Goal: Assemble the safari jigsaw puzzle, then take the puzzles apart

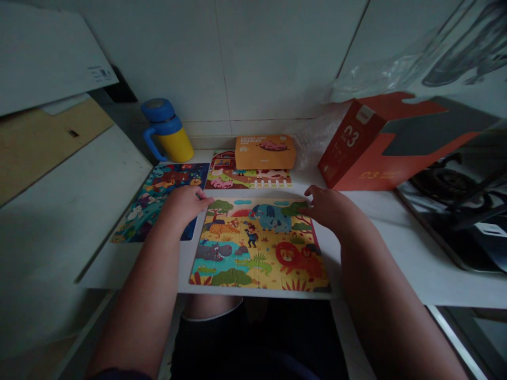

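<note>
A jigsaw puzzle of savanna animals (pixel 257 248) lies flat near the front edge of the white table, its pieces joined. At its upper left corner is my left hand (pixel 186 205), thumb reaching to the puzzle's edge and fingers bent but apart from the thumb. My right hand (pixel 328 207) is at the upper right corner, thumb on the puzzle's edge and index finger held apart. Under my left wrist lies a dark blue puzzle (pixel 158 192) with sea creatures, partly covered by the forearm. Behind, a farm puzzle (pixel 249 182) lies partly hidden by an orange puzzle box (pixel 265 153).
A yellow mug with a blue lid (pixel 172 138) stands at the back left. To the right is a large red-orange box (pixel 364 142), near clear plastic wrap (pixel 317 132) and a black stove (pixel 455 211). White and tan boards (pixel 43 137) jut in at left.
</note>
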Demonstrator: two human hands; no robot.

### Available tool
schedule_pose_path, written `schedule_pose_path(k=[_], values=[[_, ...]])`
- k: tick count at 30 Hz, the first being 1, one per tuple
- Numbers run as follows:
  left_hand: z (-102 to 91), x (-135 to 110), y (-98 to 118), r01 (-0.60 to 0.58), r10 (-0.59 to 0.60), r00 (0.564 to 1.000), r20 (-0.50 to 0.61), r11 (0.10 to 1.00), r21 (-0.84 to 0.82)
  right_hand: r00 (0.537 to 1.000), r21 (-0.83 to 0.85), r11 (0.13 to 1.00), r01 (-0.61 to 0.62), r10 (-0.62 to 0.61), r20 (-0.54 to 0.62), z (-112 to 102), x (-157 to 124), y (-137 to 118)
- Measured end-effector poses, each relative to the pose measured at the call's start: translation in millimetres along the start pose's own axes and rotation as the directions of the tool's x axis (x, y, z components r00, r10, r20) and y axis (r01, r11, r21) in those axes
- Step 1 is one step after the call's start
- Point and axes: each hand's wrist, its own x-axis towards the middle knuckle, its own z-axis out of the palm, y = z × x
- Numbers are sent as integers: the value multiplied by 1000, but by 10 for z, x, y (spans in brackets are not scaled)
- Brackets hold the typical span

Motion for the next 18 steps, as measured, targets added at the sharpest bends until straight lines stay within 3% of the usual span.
schedule_pose_path(k=[5, 11, 18], values=[[45, 16, 1, 112, -93, 990, 102, 974, -199, 997, 91, 994, -61, 66, -48, -19, 54, -34], [145, 60, -65, 210, -168, 975, 147, 914, -348, 978, 204, 966, -157, 181, -105, -2, 151, 4], [177, 76, -70, 290, -231, 956, 183, 842, -455, 951, 523, 817, -242, 307, -40, 97, 325, 151]])
